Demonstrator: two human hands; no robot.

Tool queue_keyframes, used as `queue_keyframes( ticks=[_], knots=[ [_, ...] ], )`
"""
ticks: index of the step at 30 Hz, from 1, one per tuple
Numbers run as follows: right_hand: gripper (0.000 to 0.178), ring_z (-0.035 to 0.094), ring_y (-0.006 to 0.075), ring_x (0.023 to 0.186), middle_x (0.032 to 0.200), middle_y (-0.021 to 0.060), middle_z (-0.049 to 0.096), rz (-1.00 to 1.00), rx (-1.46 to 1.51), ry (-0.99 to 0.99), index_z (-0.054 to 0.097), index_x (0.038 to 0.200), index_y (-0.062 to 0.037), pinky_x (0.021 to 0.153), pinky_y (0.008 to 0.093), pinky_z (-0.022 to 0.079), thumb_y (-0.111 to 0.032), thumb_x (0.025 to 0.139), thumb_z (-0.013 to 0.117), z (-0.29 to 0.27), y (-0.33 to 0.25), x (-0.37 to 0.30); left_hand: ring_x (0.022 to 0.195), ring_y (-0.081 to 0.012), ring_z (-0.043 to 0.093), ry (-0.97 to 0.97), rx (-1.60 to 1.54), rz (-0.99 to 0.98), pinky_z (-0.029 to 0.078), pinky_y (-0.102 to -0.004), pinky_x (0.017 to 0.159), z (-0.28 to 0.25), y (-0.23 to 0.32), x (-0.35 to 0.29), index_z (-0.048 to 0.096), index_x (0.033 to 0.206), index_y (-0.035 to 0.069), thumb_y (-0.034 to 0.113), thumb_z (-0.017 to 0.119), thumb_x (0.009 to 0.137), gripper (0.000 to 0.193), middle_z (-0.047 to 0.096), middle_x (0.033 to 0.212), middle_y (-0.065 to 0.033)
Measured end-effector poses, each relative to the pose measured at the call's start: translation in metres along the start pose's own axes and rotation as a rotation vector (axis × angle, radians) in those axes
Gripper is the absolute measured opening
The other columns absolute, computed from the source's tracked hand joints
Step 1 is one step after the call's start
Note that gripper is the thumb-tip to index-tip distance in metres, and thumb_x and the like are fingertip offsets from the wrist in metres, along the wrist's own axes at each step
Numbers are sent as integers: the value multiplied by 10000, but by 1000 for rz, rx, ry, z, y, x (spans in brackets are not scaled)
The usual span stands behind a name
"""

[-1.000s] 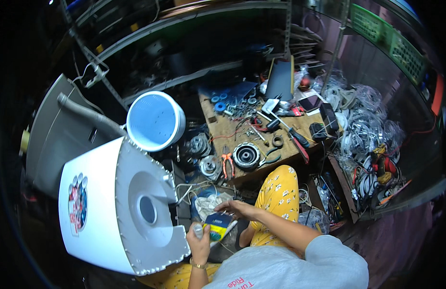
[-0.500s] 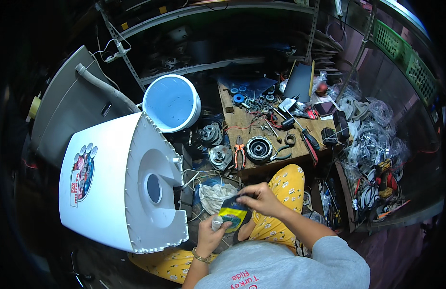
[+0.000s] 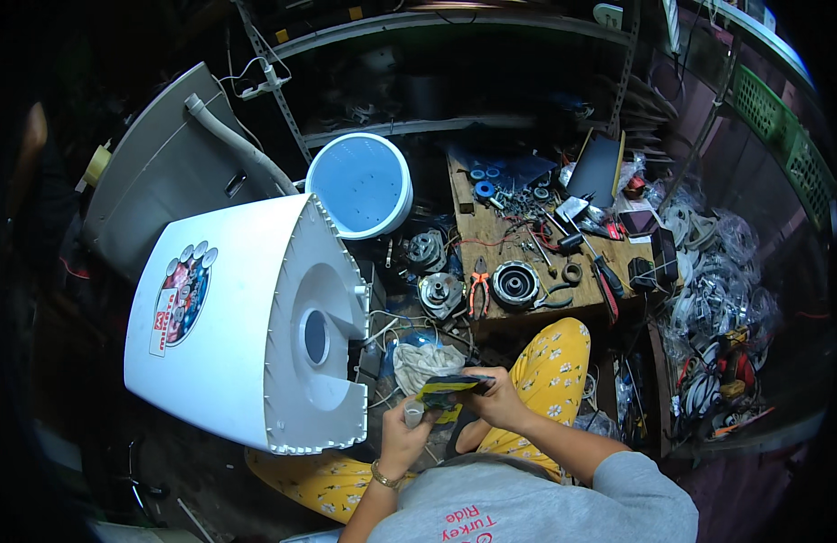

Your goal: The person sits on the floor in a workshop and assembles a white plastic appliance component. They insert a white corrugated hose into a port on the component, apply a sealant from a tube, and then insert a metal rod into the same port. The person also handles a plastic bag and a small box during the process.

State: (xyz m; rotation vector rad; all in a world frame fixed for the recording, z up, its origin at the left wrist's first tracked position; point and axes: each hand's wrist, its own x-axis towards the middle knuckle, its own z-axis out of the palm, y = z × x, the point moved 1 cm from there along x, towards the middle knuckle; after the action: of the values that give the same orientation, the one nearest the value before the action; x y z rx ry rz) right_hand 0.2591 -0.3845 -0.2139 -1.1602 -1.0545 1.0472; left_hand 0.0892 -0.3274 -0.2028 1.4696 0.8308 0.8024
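A small yellow, green and dark packet [image 3: 446, 385] is held between my hands in front of my lap, tilted so it shows almost edge-on. My left hand [image 3: 403, 442] is closed around a short whitish cylinder [image 3: 413, 414] and reaches the packet's left end. My right hand [image 3: 502, 404] pinches the packet's dark right end. What the cylinder is, I cannot make out. Behind the packet a crumpled white cloth [image 3: 423, 365] lies on the floor. To the left lies a white plastic washing machine housing [image 3: 219, 317], its toothed open edge facing my left hand.
Ahead is a low wooden table [image 3: 518, 231] with pliers [image 3: 478, 288], a black round part [image 3: 515, 285], screwdrivers and loose hardware. A blue-white perforated tub [image 3: 360, 185], a grey panel [image 3: 179, 154] and motors [image 3: 440, 294] surround it. Bagged parts [image 3: 717, 262] pile up at right.
The packet has turned from its printed side to nearly edge-on, and my right hand has rotated with it. My view has swung slightly left, so the surroundings sit farther right.
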Motion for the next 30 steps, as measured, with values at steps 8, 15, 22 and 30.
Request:
queue_keyframes(
  ticks=[8, 15, 22, 30],
  knots=[
    [270, 612, 113, 878, 974, 55, 676, 170, 334, 161, 645, 1047, 2, 761, 271, 503, -58, 798, 730, 36, -3, -1, 606, -127, 593, -23, 218, 70, 453, -297, 556, -5, 3, 3, 643, 846, -20, 117, 695, 805, 152, 645, 682, -107],
    [233, 624, 113, 803, 891, 47, 685, 153, 318, 188, 680, 958, 5, 724, 258, 504, -2, 737, 751, 26, -10, 18, 584, -197, 609, -32, 214, 37, 447, -326, 543, -6, 5, -4, 634, 817, -18, 133, 705, 793, 168, 629, 672, -138],
    [261, 616, 98, 807, 906, 35, 684, 139, 407, 175, 675, 987, -1, 741, 261, 504, -46, 744, 762, 11, -18, 28, 593, -279, 618, -17, 330, 169, 451, -351, 549, -1, 17, -7, 626, 809, -13, 125, 695, 798, 155, 618, 682, -156],
    [308, 630, 124, 775, 886, 34, 657, 296, 516, 116, 616, 990, -30, 689, 268, 522, -34, 728, 778, 30, -12, 12, 665, -350, 621, -30, 343, 86, 459, -378, 573, 0, 7, 1, 622, 819, -6, 109, 706, 743, 161, 623, 729, -175]
  ],
)
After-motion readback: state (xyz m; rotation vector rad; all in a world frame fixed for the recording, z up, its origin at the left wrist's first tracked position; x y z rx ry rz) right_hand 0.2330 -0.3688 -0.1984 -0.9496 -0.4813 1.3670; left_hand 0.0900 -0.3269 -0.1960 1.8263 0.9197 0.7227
